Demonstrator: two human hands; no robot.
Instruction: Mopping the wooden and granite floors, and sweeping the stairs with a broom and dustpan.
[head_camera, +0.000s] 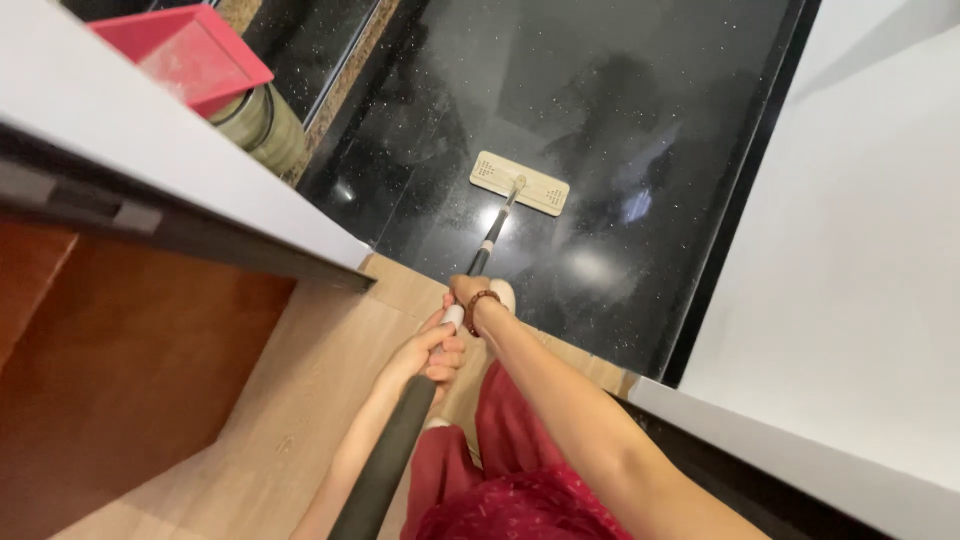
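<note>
Fingers: I see both my left hand (432, 352) and right hand (470, 295) wrapped around the mop handle (400, 440).
Ahead: mop head (519, 183) flat on the black floor (600, 120).
Left: red bin (185, 50) beyond a white counter (120, 140).
Right: white wall (870, 250).

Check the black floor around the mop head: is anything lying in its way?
Nothing visible does. The flat mop head rests on bare glossy black floor, both hands gripping the handle: left hand, right hand. The red bin sits well off to the left, beyond the wall.
</note>
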